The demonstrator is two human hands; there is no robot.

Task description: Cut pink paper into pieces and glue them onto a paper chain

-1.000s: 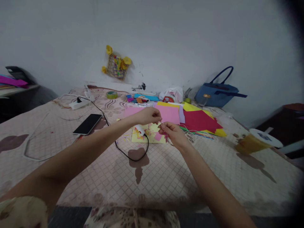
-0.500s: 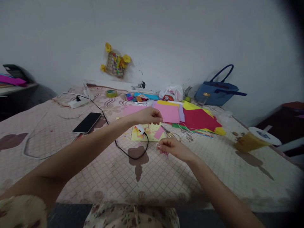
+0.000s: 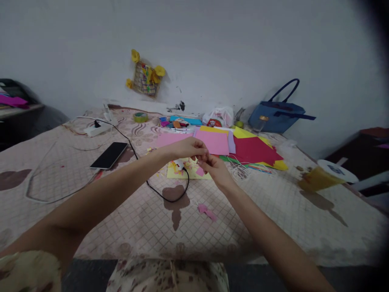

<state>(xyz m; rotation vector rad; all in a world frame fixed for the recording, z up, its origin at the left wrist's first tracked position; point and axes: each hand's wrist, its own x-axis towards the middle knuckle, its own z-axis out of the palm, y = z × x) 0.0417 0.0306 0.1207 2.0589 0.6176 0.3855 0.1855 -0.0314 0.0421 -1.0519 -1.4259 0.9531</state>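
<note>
My left hand (image 3: 196, 149) and my right hand (image 3: 214, 168) meet at the fingertips above the yellow sheet. Both are closed in a pinch, and what lies between the fingers is too small to make out. Below them, nearer to me, is a small twisted pink paper piece (image 3: 206, 211) with a thin white thread beside it. I cannot tell whether it hangs or rests on the cloth. Paper scraps (image 3: 191, 165) and a white device with a black cable (image 3: 179, 164) lie on the yellow sheet (image 3: 174, 173). The scissors are hidden behind my right hand.
A phone (image 3: 110, 155) and a power strip (image 3: 99, 129) lie left. Pink sheets (image 3: 212, 142), red paper (image 3: 255, 150) and tangled white string (image 3: 241, 170) are behind my hands. A tub of yellowish content (image 3: 322, 178) and a blue bag (image 3: 278, 117) stand right.
My right hand has moved up and left to meet my left hand. The pink paper piece, earlier at my right fingers, now shows below both hands, apart from them.
</note>
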